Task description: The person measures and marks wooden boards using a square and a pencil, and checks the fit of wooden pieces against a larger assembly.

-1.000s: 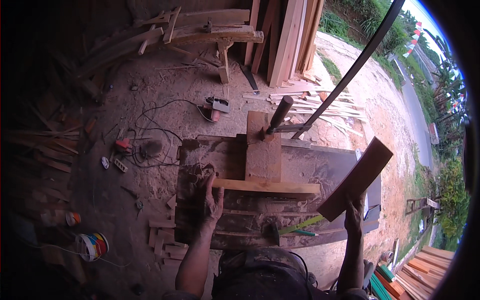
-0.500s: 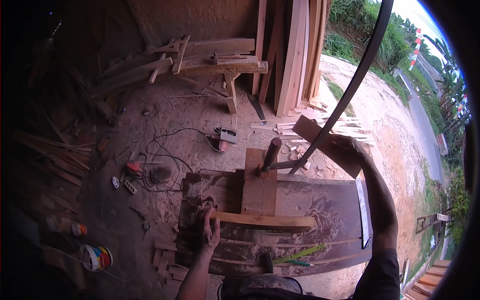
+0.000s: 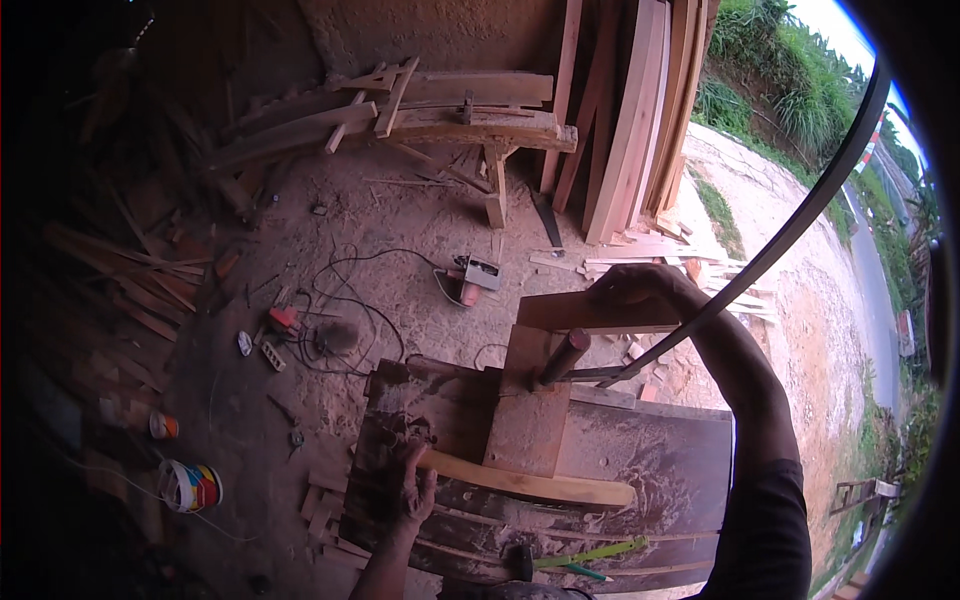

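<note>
My left hand (image 3: 413, 490) grips the left end of a long pale wooden strip (image 3: 530, 483), thumb and fingers around it. The strip lies across the dusty dark workbench (image 3: 650, 450), against the near end of a flat board (image 3: 528, 425). On that board stands a round reddish-brown post (image 3: 566, 357); a long dark bar (image 3: 775, 255) rises from beside it to the upper right. Beyond the post, my right hand (image 3: 640, 283) is closed over the top edge of a short flat wooden board (image 3: 590, 314), holding it up on edge; some fingers are hidden.
A green folding rule (image 3: 595, 552) and a green pencil (image 3: 588, 572) lie on the bench's near side. A power tool (image 3: 474, 280) with a cord sits on the dusty floor. Planks (image 3: 635, 130) lean upright behind; a trestle (image 3: 480, 125) holds beams. Paint buckets (image 3: 190, 487) stand left.
My right hand has carried the short board leftward, from beside the dark bar to behind the post, and turned it nearly level. My left hand stays at the strip's end. The view has shifted slightly.
</note>
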`<state>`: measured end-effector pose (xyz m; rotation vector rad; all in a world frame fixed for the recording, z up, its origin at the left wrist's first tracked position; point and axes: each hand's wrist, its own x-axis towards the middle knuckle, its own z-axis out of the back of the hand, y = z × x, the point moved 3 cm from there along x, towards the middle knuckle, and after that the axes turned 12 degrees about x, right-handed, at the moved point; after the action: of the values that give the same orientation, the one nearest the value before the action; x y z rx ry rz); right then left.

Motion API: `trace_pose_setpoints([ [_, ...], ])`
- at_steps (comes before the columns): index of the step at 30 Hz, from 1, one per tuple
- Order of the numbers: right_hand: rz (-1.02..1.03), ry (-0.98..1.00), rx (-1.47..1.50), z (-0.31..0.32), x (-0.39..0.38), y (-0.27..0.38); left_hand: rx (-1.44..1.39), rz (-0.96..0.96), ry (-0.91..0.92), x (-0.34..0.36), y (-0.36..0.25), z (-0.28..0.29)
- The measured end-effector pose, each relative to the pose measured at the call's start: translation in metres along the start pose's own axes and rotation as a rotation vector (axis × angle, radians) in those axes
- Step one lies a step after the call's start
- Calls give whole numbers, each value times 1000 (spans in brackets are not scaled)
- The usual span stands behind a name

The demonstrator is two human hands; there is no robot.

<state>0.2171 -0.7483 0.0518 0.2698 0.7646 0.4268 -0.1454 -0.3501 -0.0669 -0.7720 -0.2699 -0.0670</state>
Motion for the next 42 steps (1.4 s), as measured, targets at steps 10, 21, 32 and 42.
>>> trace_pose_setpoints([
  [10,103,-136,54,-6,-6,-12,11,4,79,2,0,-3],
  [21,201,-132,4,-5,4,4,-33,36,-12,0,5,-4],
  [32,-24,-950,1236,-71,-140,-70,-14,-13,-21,4,5,-2],
  [42,423,-1327,1902,-337,-346,1,-83,14,-25,5,1,-2],
])
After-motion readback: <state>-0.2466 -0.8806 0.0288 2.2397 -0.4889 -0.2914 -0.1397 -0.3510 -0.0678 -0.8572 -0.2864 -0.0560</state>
